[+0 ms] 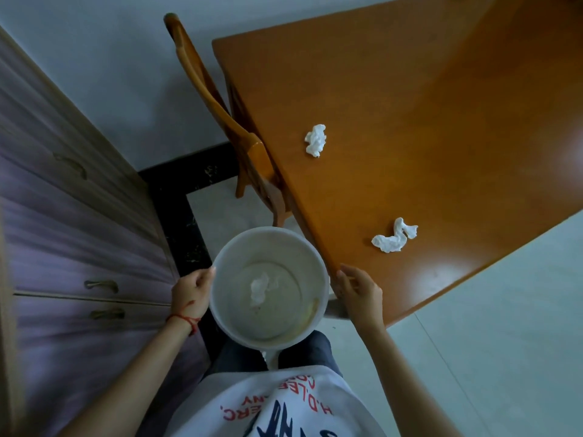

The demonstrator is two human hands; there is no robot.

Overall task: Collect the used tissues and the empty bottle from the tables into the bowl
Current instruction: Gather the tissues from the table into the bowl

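I hold a white round bowl (232, 247) in front of my body, beside the corner of an orange wooden table (426, 105). My left hand (192, 291) grips the bowl's left rim, and my right hand (358, 290) holds its right side at the table's edge. One crumpled white tissue (259, 288) lies inside the bowl. Two more crumpled tissues lie on the table: one near the middle (316, 140) and a longer one (394, 236) close to my right hand. No bottle is in view.
A wooden chair (217, 102) is pushed against the table's left side. A purple drawer cabinet (72, 216) with metal handles stands on my left. Pale floor tiles (504, 310) with a dark border strip run between them.
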